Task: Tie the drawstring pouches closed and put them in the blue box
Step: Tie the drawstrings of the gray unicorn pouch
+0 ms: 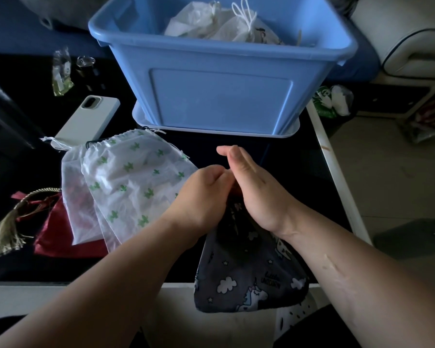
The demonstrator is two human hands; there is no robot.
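Tied white pouches (239,28) already lie in the blue box (221,96) at the surface's (294,172) far edge. At the near edge my left hand (201,194) grips the dark pouch (246,280) by its neck, with my right hand (254,189) straight-fingered beside it (pinching cord? I can't tell). The cactus pouch (136,182) and red pouch (53,237) wait on the left.

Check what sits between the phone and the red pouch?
Head view: the plain white pouch, with the cactus-print pouch overlapping it, lies between phone and red pouch.
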